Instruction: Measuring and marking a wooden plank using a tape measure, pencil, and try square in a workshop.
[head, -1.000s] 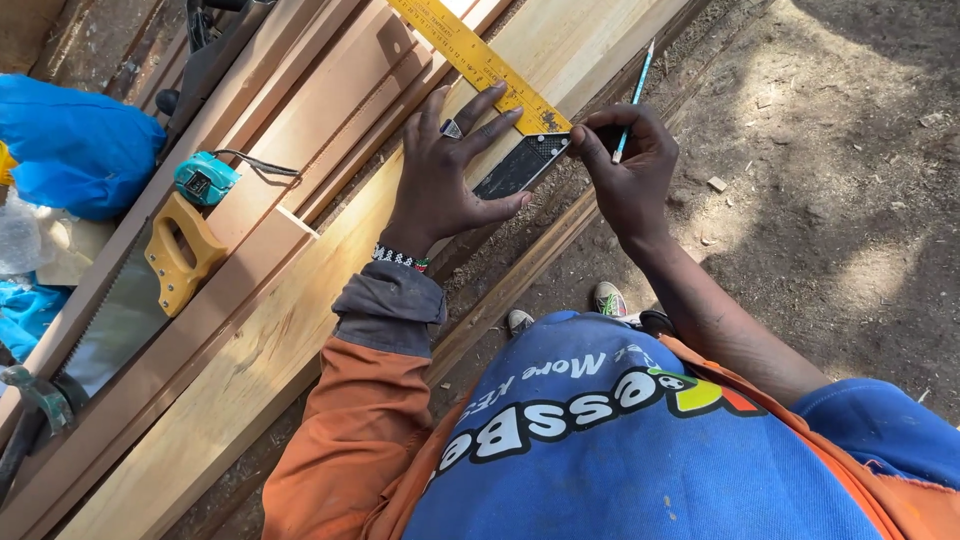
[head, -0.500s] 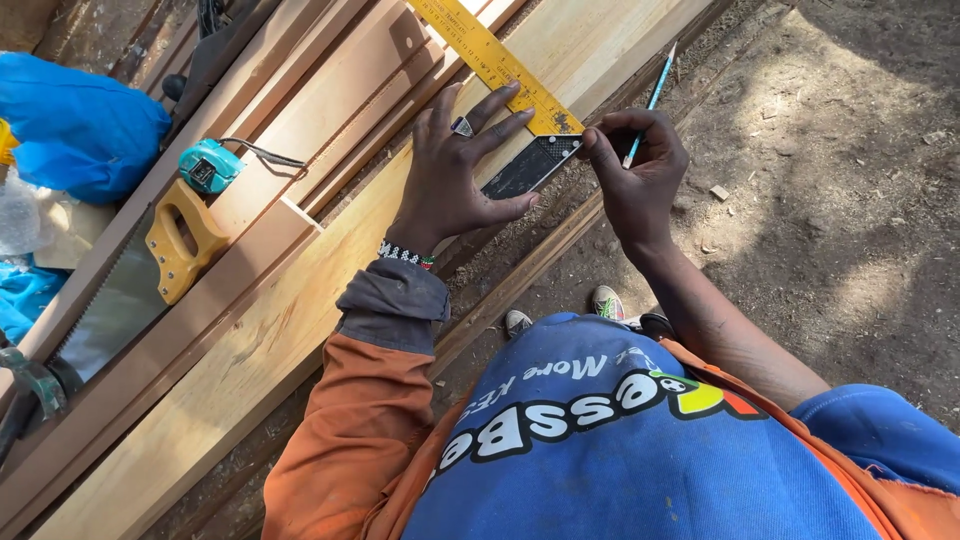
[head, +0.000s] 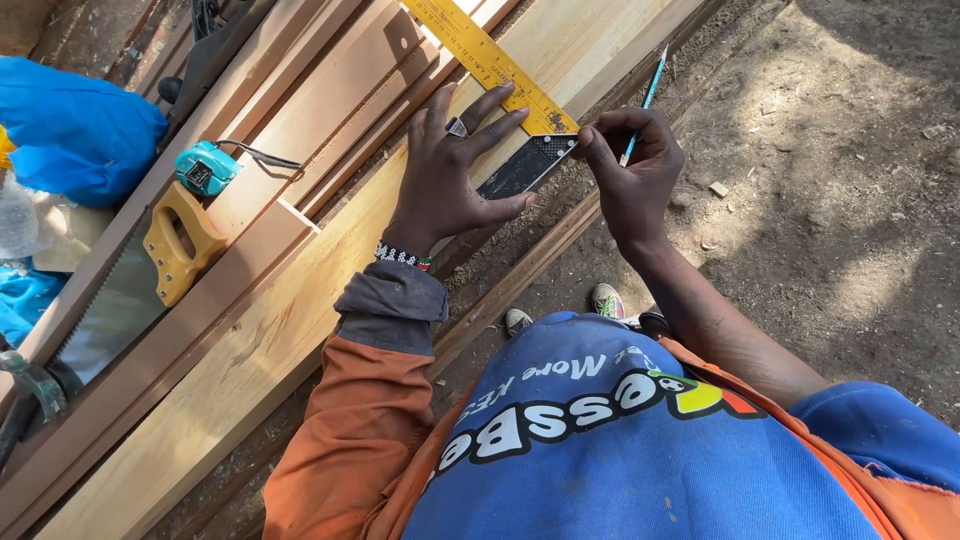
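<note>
On top of the pale plank (head: 300, 330): left hand (head: 450, 180), fingers spread wide, palm pressed flat. Under the fingertips, yellow ruler blade of a try square (head: 490, 65), laid across the plank and running up toward the top edge of the view. Dark stock of the square (head: 525, 168) against the near edge of the plank, partly under the thumb and forefinger.

Just beside the stock, at the corner of the yellow blade: right hand (head: 635, 175), fingers curled and pinching a blue pencil (head: 645, 105). Upper end of the pencil sticking up and away from the hand; tip hidden by the fingers, so contact with the wood not possible to confirm.

On the left wrist, beaded black and white bracelet (head: 403, 257), then grey cuff and orange sleeve (head: 350, 430).

Farther left, on the darker brown boards (head: 330, 90): teal tape measure (head: 205, 168) and, near it, handsaw with yellow handle (head: 175, 240). Blue bag (head: 75, 130) at the far left. Bare dirt ground (head: 850, 200) on the right side, and shoes (head: 605, 298) visible below the plank.
</note>
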